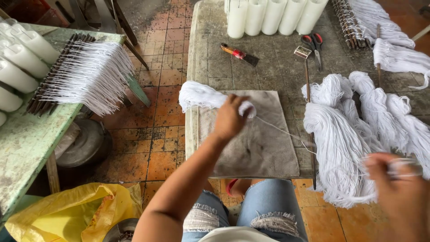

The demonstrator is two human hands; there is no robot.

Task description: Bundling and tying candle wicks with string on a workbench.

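your left hand (229,118) is closed around a wound bundle of white string (204,96), held over the far left corner of the grey cloth (260,148) on the stone table (268,62). a single strand (282,131) runs right from it toward your right hand (398,188), which is blurred near the loose white skeins (349,134); you cannot tell its grip

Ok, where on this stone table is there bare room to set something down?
Bare stone table lies between the candles, scraper and grey cloth. The cloth's near half is free. The right side is crowded with string bundles, near the blurred right hand.
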